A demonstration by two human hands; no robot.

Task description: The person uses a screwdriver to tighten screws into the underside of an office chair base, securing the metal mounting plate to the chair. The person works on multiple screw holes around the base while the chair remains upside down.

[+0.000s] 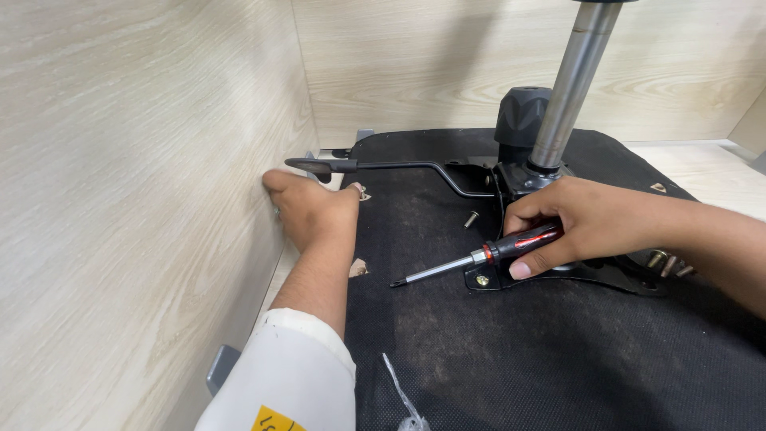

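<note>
Two hands on an upturned chair seat

Head view: my right hand (586, 223) is wrapped tight around a screwdriver (479, 257), its handle black with red stripes, its bright steel shaft slanting down-left to a dark tip just above the black fabric underside (519, 359). It sits beside the black metal mechanism plate (558, 275), where a brass-coloured bolt (482, 280) shows. My left hand (315, 209) lies flat, fingers loosely together and gripping nothing, at the seat's left edge against the pale wood panel (136, 199), under the black lever (383, 167). One loose screw (471, 218) lies between my hands, near the chrome column (573, 80)
</note>
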